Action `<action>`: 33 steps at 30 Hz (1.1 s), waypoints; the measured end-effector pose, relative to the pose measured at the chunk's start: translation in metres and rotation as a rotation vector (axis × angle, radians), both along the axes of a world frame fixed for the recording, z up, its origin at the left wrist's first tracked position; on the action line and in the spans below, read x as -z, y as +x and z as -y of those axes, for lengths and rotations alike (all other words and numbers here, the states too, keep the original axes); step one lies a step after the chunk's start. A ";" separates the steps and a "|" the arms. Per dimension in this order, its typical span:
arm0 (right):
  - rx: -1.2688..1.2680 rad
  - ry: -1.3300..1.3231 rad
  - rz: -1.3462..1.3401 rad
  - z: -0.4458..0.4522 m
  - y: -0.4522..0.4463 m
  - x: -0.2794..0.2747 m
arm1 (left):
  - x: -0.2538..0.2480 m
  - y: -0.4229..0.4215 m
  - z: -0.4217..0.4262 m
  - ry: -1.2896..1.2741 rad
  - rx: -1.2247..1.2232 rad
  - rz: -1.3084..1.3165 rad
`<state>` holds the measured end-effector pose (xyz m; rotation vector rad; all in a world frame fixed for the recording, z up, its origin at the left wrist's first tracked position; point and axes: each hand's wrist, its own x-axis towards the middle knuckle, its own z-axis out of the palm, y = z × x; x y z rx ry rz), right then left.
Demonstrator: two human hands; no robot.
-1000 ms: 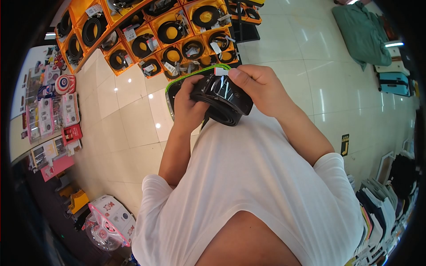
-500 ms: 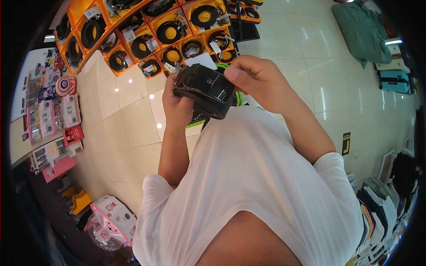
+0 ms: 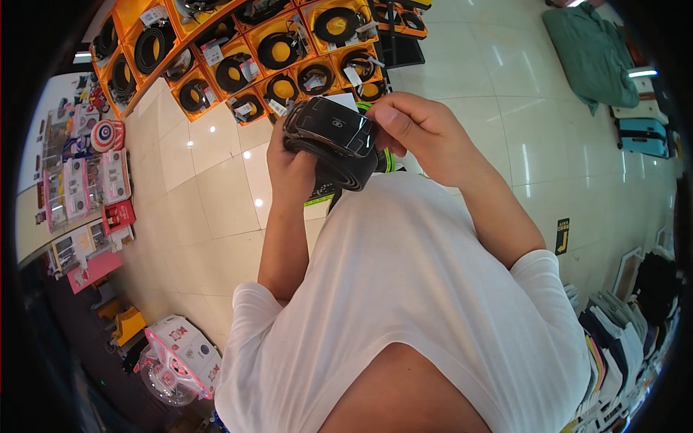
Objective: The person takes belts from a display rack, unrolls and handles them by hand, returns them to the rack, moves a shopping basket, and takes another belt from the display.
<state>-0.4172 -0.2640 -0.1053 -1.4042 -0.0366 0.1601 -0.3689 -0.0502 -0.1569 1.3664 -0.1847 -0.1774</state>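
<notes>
A rolled-up black belt with a dark, glossy plate buckle is held up in front of my chest. My left hand is closed around its left side, the thumb pressed against the coil. At the opposite end, my right hand has its thumb and fingers drawn together at the belt's right edge; the fingertips are partly hidden. A white tag shows behind the buckle. Something with a bright green edge is partly visible behind the belt.
An orange compartment rack with several coiled, tagged belts stands ahead. Boxed goods line the left side, with a pink-and-white box below. Folded clothes are at lower right. A blue suitcase and green cloth are farther right.
The belt has tilted slightly, and light now glints on the buckle's right end. My right thumb has shifted a little at the belt's edge. My left hand keeps its grip.
</notes>
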 end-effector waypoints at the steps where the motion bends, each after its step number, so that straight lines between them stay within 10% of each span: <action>1: 0.003 -0.037 0.028 -0.001 0.001 0.001 | 0.000 0.000 0.000 0.013 0.004 0.004; 33: -0.061 -0.391 0.007 0.000 0.016 -0.011 | -0.018 -0.001 0.006 0.623 -0.007 0.253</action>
